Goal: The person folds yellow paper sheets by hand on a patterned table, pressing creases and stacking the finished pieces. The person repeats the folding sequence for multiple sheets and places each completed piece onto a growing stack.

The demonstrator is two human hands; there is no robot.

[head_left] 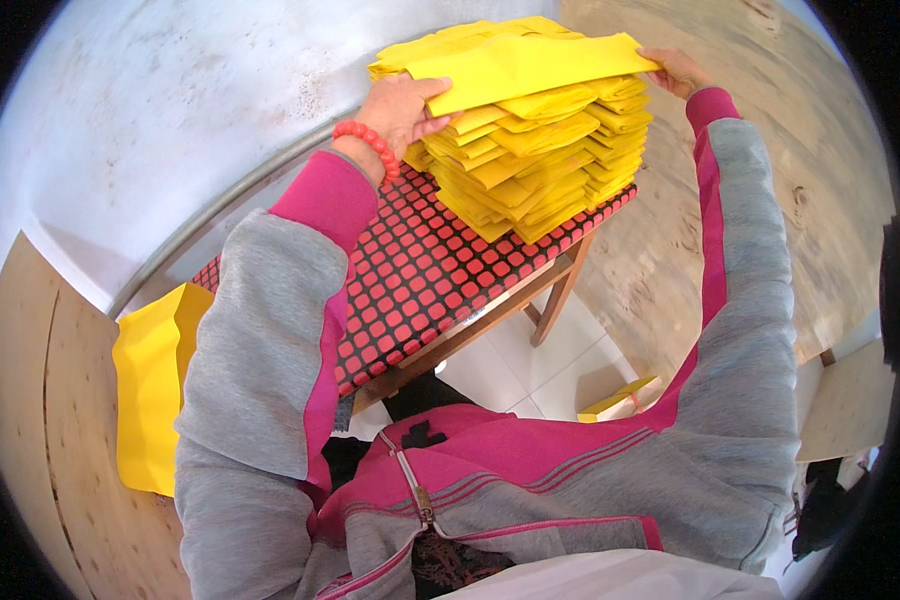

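Note:
A long folded yellow sheet (540,72) stretches between my two hands over the top of a tall stack of yellow folded sheets (545,170). Whether they are paper or thin cloth I cannot tell. My left hand (394,108), below a red bead bracelet (370,138), pinches the sheet's near left end between thumb and fingers. At the far right end, my right hand (677,72) grips the other edge, its fingers partly hidden. The stack stands on the far end of a table with a red-and-black patterned cover (410,270).
Wooden panels (750,220) rise at the right, close to the stack. A stained white wall (200,90) lies behind on the left. Another yellow sheet (150,390) rests on a wooden surface (25,400) by my left arm. Something yellow (615,400) lies low, near the tiled floor (505,355).

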